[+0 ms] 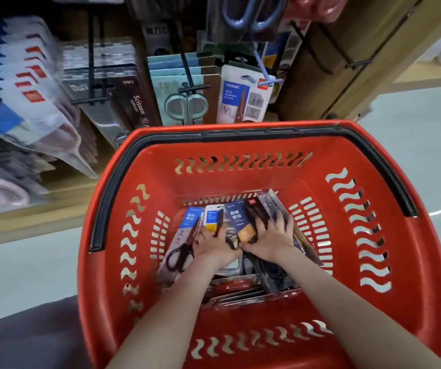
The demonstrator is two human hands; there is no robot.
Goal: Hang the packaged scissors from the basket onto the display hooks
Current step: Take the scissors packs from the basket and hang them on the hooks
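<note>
A red plastic basket [243,141] with a black handle stands in front of me, holding several packaged scissors in a loose pile. Both my hands reach down into it. My left hand [212,243] grips a white and blue scissors pack [212,217] near the middle of the pile. Just to its right, my right hand [270,235] curls its fingers round a dark pack with an orange patch [240,222]. A pack with black-handled scissors [183,241] lies flat at the left of the pile. Display hooks [187,73] with hung scissors packs stand beyond the basket.
Packs fill the hooks at the left [33,83] and centre [243,94] of the wooden display. Bare black hooks [347,59] stick out at the upper right. Pale floor [421,123] lies to the right of the basket. My dark-clothed knee [27,336] is at lower left.
</note>
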